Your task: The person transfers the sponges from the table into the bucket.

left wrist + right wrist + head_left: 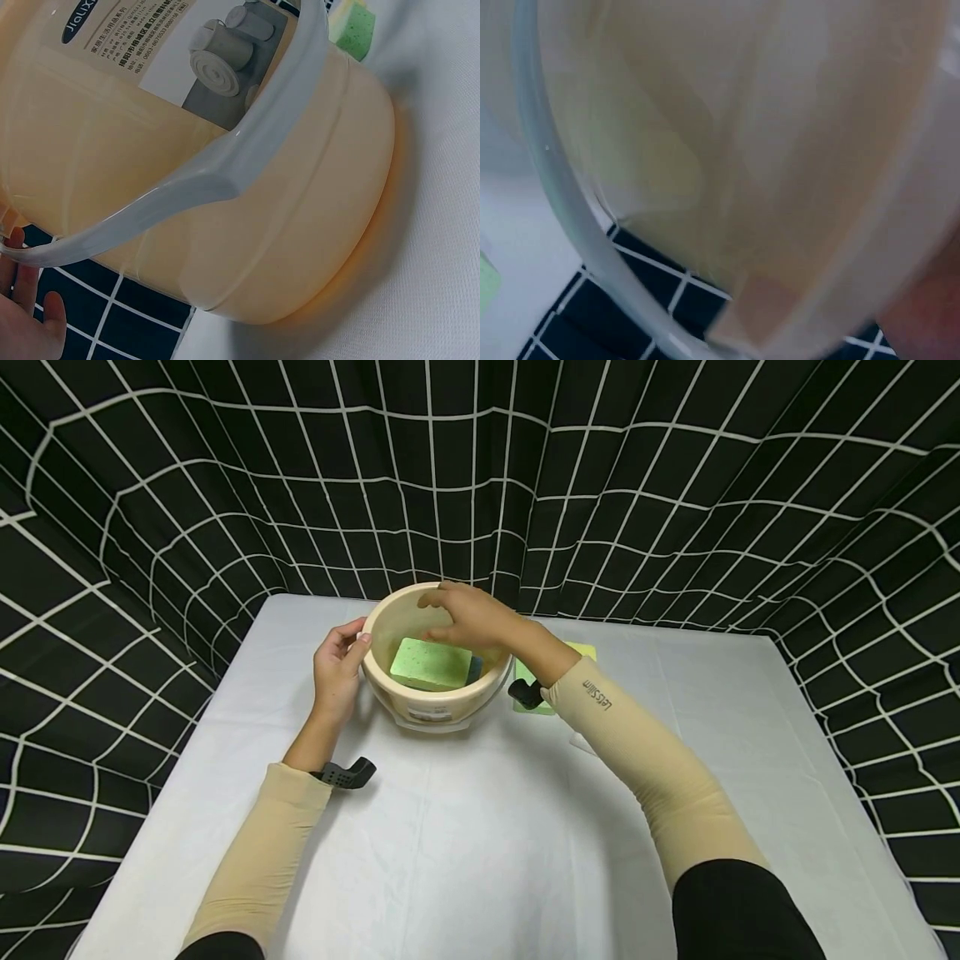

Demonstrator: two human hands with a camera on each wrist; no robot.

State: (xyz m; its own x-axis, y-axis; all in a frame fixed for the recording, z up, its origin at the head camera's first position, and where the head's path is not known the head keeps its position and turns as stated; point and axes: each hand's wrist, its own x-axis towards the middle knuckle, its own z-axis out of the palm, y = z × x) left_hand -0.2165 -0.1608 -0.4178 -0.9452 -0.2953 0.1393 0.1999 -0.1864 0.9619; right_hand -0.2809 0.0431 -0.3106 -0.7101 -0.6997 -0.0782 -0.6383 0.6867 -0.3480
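Note:
A cream plastic bucket (405, 693) with a pale grey handle (262, 142) stands at the back of the table. At its left side my left hand (339, 664) grips the rim, thumb on top and fingers outside. My right hand (476, 617) reaches over the far right part of the opening, thumb and fingers spread apart with nothing between them. Below its fingers a light green sponge (431, 664) lies inside the bucket. A blue piece (475, 670) shows beside that sponge, mostly hidden. In the right wrist view the bucket's wall fills most of the picture.
Just right of the bucket lie another green sponge (534, 708) and a yellow sponge (583, 651), partly behind my right wrist. A small white item (581, 743) shows by the right sleeve. Black curtain with white grid lines (465, 468) closes off the back and sides of the white-covered table (450, 860).

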